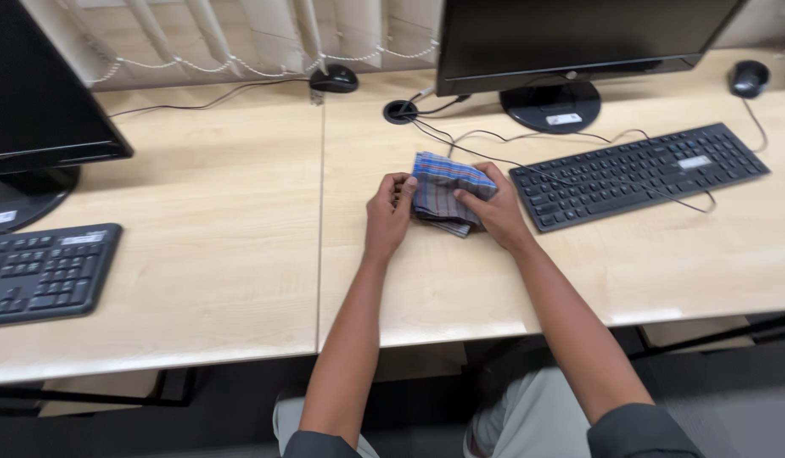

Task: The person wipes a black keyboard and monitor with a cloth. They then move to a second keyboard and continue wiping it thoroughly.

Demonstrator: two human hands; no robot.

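Note:
A folded checked cloth (439, 188) in blue, grey and red lies on the light wooden desk (240, 220), just left of a black keyboard. My left hand (387, 212) pinches the cloth's left edge with its fingertips. My right hand (493, 208) grips the right side, thumb on top and fingers curled over the fold. Both forearms reach in from the bottom of the view.
A black keyboard (639, 172) and a monitor on a round stand (552, 103) sit to the right, with cables (486, 140) running from a desk grommet (401, 110). A second keyboard (40, 271) and monitor (36, 93) stand at left. Two mice (334, 79) (748, 78) lie at the back.

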